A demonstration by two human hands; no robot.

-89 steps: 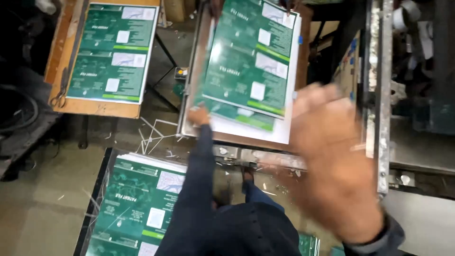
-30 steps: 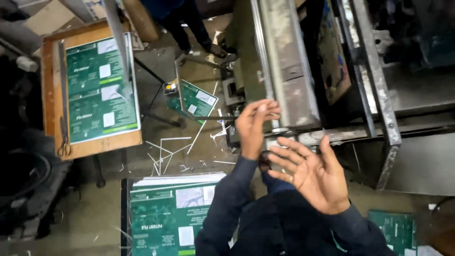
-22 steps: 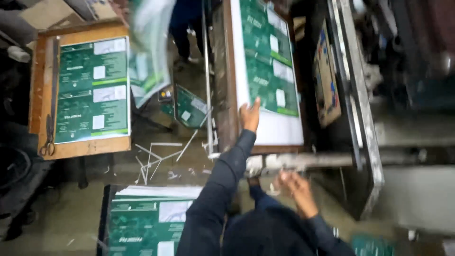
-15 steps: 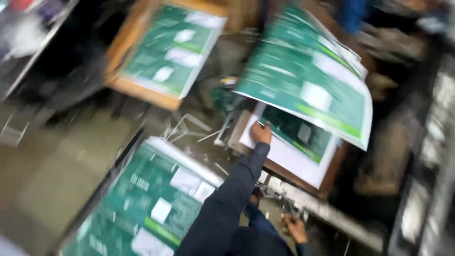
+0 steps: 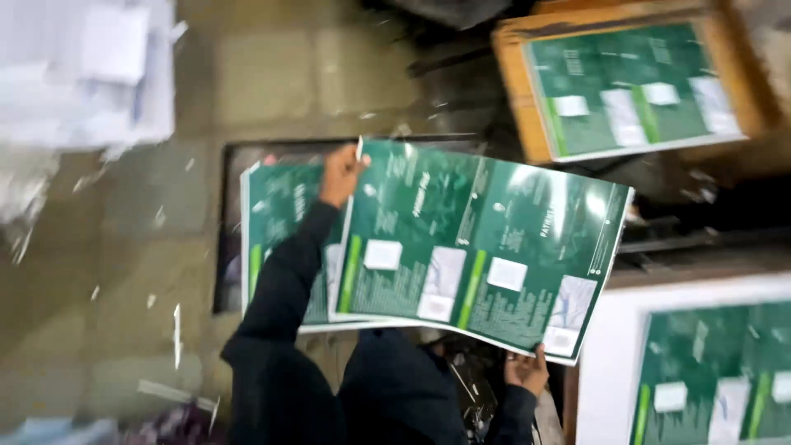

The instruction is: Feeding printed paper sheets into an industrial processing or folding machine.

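Two hands gripping one green printed sheet (image 5: 486, 247): left hand (image 5: 342, 175) far-left corner, right hand (image 5: 527, 371) near-right edge (long axis left-right), above floor stack (image 5: 276, 214).

Both hands (image 5: 342, 173) hold a green printed sheet (image 5: 486, 247)

I see a glossy green printed paper sheet (image 5: 482, 247), its smooth coating catching glare. My left hand (image 5: 340, 175) and right hand (image 5: 527, 371) emerge from matt dark cloth sleeves (image 5: 284, 288). The board (image 5: 515, 91) under another sheet looks like raw wood. The floor (image 5: 124, 272) is dull, rough concrete littered with paper scraps.
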